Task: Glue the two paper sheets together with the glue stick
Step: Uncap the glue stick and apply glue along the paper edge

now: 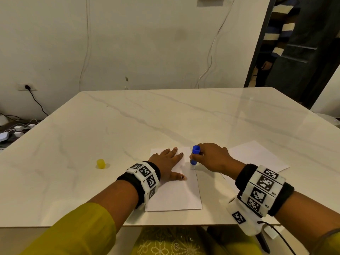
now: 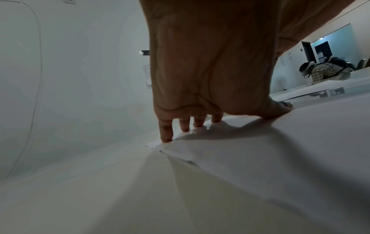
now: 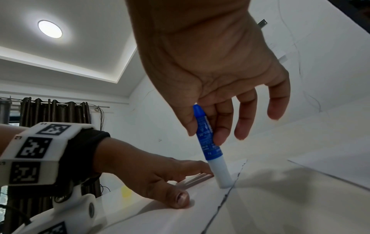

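- The left hand [image 1: 168, 163] lies flat on the near paper sheet [image 1: 176, 196], fingers straight and spread, pressing it onto the bench [image 1: 128, 126].
- The right hand [image 1: 213, 159] grasps the glue stick [image 1: 194, 157], pinched between thumb and fingers around its blue body.
- The glue stick stands almost upright, a little tilted, and its white lower end touches the near paper sheet close to the right edge, just right of the left hand.
- The second paper sheet [image 1: 257, 157] lies flat on the bench to the right, partly hidden behind the right hand and wrist.
- A small yellow cap [image 1: 100, 163] stands on the bench, well apart to the left of both sheets.
- Both wrists carry bands with black and white markers.
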The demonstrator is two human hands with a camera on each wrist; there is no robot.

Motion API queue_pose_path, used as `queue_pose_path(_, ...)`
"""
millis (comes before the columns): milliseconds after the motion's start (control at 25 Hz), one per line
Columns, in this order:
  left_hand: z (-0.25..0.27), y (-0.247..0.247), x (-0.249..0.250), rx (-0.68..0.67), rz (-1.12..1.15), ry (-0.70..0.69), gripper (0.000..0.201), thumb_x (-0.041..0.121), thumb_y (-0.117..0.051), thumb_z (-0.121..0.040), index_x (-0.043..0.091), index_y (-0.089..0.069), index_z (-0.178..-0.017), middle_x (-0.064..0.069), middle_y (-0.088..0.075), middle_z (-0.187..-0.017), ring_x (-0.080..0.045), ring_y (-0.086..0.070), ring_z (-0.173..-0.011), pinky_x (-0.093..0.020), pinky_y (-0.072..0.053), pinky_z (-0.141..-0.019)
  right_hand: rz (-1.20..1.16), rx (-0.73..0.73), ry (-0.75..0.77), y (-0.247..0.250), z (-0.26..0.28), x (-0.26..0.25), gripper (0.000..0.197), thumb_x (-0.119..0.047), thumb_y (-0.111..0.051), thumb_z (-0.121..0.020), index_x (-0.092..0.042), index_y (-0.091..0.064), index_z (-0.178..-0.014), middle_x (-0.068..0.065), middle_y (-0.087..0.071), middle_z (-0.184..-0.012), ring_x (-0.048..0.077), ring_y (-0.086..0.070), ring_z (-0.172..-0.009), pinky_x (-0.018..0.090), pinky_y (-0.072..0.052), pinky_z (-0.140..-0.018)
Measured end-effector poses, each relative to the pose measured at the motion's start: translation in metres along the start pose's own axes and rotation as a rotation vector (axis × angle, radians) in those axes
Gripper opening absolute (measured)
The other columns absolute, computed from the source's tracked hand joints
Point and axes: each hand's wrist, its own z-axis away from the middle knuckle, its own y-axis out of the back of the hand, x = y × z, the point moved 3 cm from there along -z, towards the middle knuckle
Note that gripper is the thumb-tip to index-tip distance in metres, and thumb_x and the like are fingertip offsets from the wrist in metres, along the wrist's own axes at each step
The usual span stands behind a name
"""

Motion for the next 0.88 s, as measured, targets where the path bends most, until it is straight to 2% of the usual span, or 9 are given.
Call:
queue_pose_path(160,0.000,0.001,0.000,-0.011,0.008,0.006,0.090,0.067,-0.039,-0.082,0.025,0.006,-0.149,-0.002,0.012,-0.159,-0.024,0.002,-0.147,-0.050,-0.015,-0.116,0.001,-0.015,0.011,-0.001,0.012,-0.002,0.041,-0.046,-0.045,-0.092,-0.014,-0.054,-0.116,0.006,-0.060,-0.115,0.018,-0.044,-0.091,0.031,-0.028,-0.082)
queue_pose_path(400,0.003,0.002,0.001,-0.005,0.007,0.006,0.090,0.066,-0.039,-0.083,0.024,0.005,-0.149,-0.002,0.011,-0.159,-0.024,0.001,-0.147,-0.050,-0.015,-0.116,0.022,-0.027,0.009,0.000,0.023,-0.001,0.043,-0.046,-0.044,-0.092,-0.015,-0.052,-0.121,0.006,-0.060,-0.118,0.017,-0.043,-0.091,0.031,-0.028,-0.083)
queue_pose_path(600,0.002,0.002,0.000,-0.001,0.003,0.001,0.091,0.067,-0.039,-0.082,0.024,0.005,-0.149,-0.003,0.010,-0.159,-0.024,0.000,-0.147,-0.050,-0.017,-0.115,-0.003,-0.026,0.020,-0.001,0.032,0.000,0.038,-0.045,-0.045,-0.092,-0.015,-0.055,-0.113,0.001,-0.054,-0.101,0.019,-0.044,-0.089,0.031,-0.027,-0.081)
queue_pose_path(880,0.003,0.001,0.000,0.009,0.005,-0.003,0.089,0.065,-0.040,-0.083,0.024,0.004,-0.149,-0.003,0.010,-0.159,-0.025,-0.001,-0.147,-0.050,-0.017,-0.115,-0.004,-0.048,0.046,-0.002,0.047,0.000,0.038,-0.045,-0.045,-0.092,-0.013,-0.057,-0.109,0.000,-0.052,-0.092,0.018,-0.045,-0.084,0.030,-0.029,-0.079)
